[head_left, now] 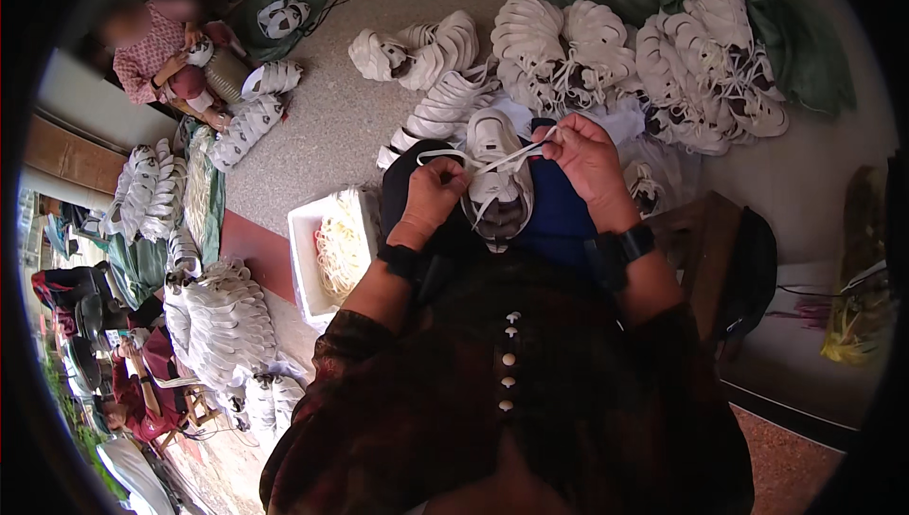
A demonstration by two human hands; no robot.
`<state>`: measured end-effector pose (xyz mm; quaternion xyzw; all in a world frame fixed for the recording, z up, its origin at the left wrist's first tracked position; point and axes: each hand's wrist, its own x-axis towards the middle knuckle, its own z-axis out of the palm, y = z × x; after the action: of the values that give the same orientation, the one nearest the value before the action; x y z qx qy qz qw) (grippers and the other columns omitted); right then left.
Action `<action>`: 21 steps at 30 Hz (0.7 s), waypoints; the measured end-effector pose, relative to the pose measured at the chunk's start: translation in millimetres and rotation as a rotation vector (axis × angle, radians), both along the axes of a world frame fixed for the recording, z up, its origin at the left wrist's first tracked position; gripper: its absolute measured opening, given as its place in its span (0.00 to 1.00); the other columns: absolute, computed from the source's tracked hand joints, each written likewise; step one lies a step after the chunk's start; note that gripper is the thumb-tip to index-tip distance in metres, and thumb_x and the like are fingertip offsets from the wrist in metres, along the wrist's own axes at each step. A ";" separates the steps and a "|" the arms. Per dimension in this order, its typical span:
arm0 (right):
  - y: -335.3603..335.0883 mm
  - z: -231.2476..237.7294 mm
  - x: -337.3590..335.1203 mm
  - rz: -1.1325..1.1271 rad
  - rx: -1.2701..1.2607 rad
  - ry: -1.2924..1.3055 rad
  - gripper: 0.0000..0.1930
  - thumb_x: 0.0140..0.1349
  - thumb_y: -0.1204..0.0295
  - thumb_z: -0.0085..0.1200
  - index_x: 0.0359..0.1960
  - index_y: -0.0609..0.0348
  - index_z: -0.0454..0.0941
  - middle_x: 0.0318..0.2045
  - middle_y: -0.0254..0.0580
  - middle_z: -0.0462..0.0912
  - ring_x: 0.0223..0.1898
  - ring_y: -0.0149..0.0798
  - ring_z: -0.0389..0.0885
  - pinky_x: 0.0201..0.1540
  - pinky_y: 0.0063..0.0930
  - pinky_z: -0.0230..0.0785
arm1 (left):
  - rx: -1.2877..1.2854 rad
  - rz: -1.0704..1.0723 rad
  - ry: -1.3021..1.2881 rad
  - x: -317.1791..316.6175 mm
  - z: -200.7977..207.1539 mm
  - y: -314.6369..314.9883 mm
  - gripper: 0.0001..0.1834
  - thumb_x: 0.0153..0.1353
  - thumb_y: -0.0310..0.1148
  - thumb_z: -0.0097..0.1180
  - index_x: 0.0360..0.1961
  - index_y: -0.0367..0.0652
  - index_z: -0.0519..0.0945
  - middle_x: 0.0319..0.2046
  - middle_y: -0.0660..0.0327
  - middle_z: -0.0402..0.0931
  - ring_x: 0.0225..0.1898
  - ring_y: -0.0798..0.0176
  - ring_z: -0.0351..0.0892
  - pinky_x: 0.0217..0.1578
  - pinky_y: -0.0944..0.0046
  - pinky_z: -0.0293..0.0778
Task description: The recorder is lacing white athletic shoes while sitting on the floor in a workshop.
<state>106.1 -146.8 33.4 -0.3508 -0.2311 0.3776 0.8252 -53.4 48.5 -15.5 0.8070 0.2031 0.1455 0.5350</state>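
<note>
A white sneaker (493,138) rests on my lap between my hands, its toe pointing away from me and its dark-lined opening towards me. White shoelace (514,159) runs through its eyelets and crosses over the tongue. My left hand (436,192), left of the shoe, is closed on one stretch of lace, which loops up and out past the fingers. To the right and slightly higher, my right hand (584,157) pinches the other lace end between thumb and fingers, drawing it fairly straight from the shoe.
A white foam box (305,264) full of loose laces (343,248) stands left of my lap. Rows of white sneakers (530,37) lie on the floor ahead, with more piled at left (220,321). Another person (156,56) sits far left handling a shoe. A wooden stool (705,240) is at right.
</note>
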 end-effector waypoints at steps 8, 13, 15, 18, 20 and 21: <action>-11.1 -9.7 -4.4 -0.013 -0.114 -0.036 0.04 0.61 0.77 0.45 0.31 0.64 0.71 0.29 0.48 0.79 0.30 0.35 0.75 0.36 0.24 0.68 | 0.954 -0.366 -0.018 22.0 31.1 -45.5 0.09 0.44 0.34 0.60 0.21 0.40 0.77 0.23 0.54 0.73 0.28 0.50 0.75 0.30 0.58 0.73; -13.8 -8.4 -10.4 -0.025 -0.242 -0.178 0.05 0.61 0.75 0.46 0.29 0.62 0.71 0.25 0.41 0.78 0.26 0.29 0.74 0.31 0.20 0.66 | 1.022 -0.343 -0.077 23.8 15.7 -40.7 0.07 0.47 0.32 0.55 0.18 0.42 0.74 0.22 0.54 0.72 0.28 0.51 0.75 0.29 0.58 0.73; -14.5 -9.8 -11.8 -0.036 -0.313 -0.228 0.05 0.61 0.74 0.46 0.29 0.62 0.71 0.23 0.37 0.77 0.24 0.27 0.72 0.29 0.18 0.65 | 0.947 -0.296 -0.117 20.4 17.7 -38.0 0.07 0.47 0.31 0.55 0.17 0.42 0.73 0.21 0.54 0.73 0.27 0.51 0.76 0.28 0.57 0.73; -14.5 -12.0 -14.4 -0.038 -0.471 -0.450 0.05 0.61 0.74 0.47 0.28 0.61 0.71 0.20 0.32 0.74 0.22 0.24 0.69 0.26 0.17 0.63 | 0.900 -0.284 0.025 14.5 26.5 -34.1 0.06 0.48 0.31 0.55 0.19 0.41 0.74 0.21 0.56 0.75 0.27 0.51 0.77 0.27 0.57 0.73; -14.0 -15.3 -15.7 -0.033 -0.592 -0.592 0.05 0.58 0.74 0.51 0.26 0.61 0.70 0.19 0.29 0.72 0.22 0.22 0.68 0.25 0.18 0.61 | 0.872 -0.280 0.057 9.7 28.6 -30.7 0.06 0.48 0.31 0.55 0.20 0.42 0.75 0.22 0.56 0.75 0.27 0.51 0.77 0.27 0.57 0.73; -14.1 -19.8 -15.6 -0.034 -0.592 -0.591 0.05 0.58 0.74 0.51 0.26 0.61 0.70 0.19 0.29 0.72 0.22 0.22 0.68 0.25 0.18 0.61 | 0.845 -0.277 0.088 8.0 30.6 -29.3 0.05 0.48 0.31 0.56 0.21 0.42 0.76 0.23 0.57 0.76 0.27 0.51 0.77 0.27 0.58 0.73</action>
<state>90.6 -160.9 13.6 -0.6698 -0.3337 0.2972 0.5930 -45.3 19.1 15.1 0.9798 0.0384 0.1083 0.1635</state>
